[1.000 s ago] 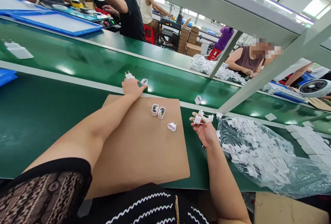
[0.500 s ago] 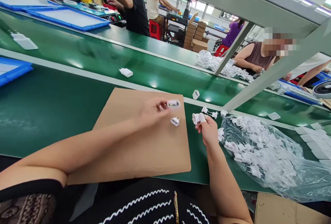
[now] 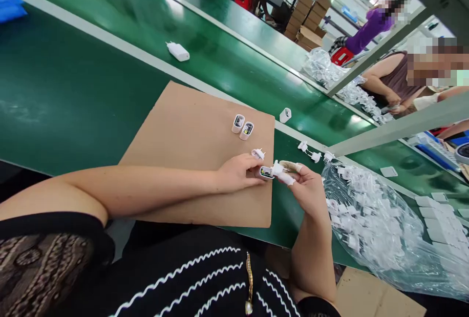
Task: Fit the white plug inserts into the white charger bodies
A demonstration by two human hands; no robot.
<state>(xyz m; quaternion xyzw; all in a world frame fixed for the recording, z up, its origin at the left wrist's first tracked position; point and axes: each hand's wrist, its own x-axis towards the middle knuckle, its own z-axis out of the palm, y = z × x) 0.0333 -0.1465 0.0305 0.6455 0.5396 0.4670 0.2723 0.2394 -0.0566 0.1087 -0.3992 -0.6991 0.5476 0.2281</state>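
Your left hand (image 3: 238,174) pinches a small white charger shell (image 3: 266,173) between thumb and fingertips, just over the right edge of the cardboard sheet (image 3: 190,131). Your right hand (image 3: 308,187) meets it from off that edge. Its fingers are curled, pinching a white plug piece (image 3: 281,169) that touches the shell. Near the sheet's far right corner, two open shells (image 3: 238,123) stand side by side. A loose plug insert (image 3: 258,153) lies on the sheet just beyond your left fingertips. Off that far corner, a single shell (image 3: 285,115) sits on the green belt. Right of the sheet, a clear bag (image 3: 377,219) holds many white parts. Beyond the sheet's far edge lies a finished charger (image 3: 178,51).
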